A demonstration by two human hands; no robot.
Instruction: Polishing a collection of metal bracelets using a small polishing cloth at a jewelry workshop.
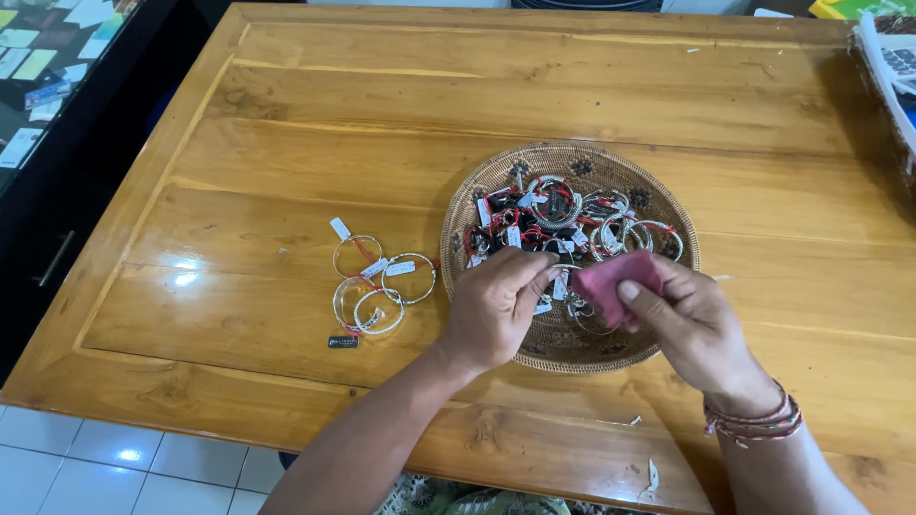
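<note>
Both hands at work over the near rim of a round woven basket (658, 205) on a wooden table (286, 124). Left hand (491, 305) closed, fingertips pinched on a small silvery piece with a white tag, mostly hidden by the fingers; hard to tell exactly what kind. Right hand (692, 319) pressed together on a pink cloth (615, 278), thumb on top, cloth touching the pinched piece between the two grips.

Just beyond both grips, inside the basket: a tangled heap of tagged bangles (572, 215), silver-coloured, with red strings and white labels. Well to the left of the left grip, out on the table: four bangles set aside (377, 281), overlapping, each with its tag, and a small dark tag just below them.

Judging by the layout: few pieces rubbed and laid out, one under the cloth, the bulk still waiting in the basket. Early in the job, then, with most left to do.

Braided wristbands (754, 420) on the right wrist.
</note>
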